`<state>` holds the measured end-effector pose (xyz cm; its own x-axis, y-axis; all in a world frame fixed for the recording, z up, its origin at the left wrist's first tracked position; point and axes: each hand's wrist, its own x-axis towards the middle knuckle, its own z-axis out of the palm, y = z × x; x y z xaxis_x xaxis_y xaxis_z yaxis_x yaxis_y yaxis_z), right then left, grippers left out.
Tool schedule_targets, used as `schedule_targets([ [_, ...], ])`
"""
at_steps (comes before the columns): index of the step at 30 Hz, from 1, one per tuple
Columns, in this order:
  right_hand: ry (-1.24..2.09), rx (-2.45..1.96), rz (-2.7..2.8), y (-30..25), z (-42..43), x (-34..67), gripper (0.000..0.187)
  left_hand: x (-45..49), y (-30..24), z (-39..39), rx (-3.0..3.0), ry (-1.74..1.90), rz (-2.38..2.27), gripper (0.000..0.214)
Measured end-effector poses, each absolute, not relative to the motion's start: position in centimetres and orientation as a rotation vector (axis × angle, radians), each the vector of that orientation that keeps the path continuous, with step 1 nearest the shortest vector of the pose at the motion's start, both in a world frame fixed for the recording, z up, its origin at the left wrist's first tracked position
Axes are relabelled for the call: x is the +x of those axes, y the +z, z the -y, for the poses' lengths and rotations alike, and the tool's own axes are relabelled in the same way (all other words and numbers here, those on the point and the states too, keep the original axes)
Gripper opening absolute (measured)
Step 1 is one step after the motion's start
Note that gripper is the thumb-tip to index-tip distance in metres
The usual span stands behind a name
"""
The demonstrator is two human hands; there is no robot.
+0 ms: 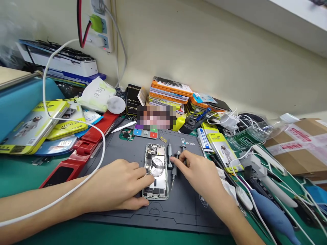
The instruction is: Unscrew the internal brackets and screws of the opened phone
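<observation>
An opened phone with its insides showing lies on a dark grey work mat. My left hand rests on the mat at the phone's left edge, fingers pressed against its frame and thumb along its bottom corner. My right hand is just right of the phone, fingers pinched around a small grey screwdriver that lies on the mat. Two more screwdrivers lie beside it, between the phone and my right hand.
A white cable crosses my left forearm. A red case and yellow packages lie left. Stacked orange boxes stand at the wall. Battery packs, tangled cables, tools and a cardboard box crowd the right.
</observation>
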<state>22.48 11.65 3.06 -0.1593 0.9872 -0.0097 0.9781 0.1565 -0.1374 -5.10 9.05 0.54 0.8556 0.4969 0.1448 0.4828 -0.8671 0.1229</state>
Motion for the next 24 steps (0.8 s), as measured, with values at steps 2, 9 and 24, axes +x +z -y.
schedule_targets([
  [2,0.223,-1.985,2.323,3.0,-11.6,22.3,0.044,-5.1,0.5,-9.1,2.965,0.26,-0.817,0.034],
  [9,0.402,-1.996,2.263,3.6,-11.7,22.4,0.027,-5.5,0.4,-9.7,2.96,0.278,-0.882,0.036],
  [24,0.673,-1.975,2.226,4.4,-11.1,21.9,0.026,-5.8,0.6,-10.1,2.864,0.308,-0.867,0.035],
])
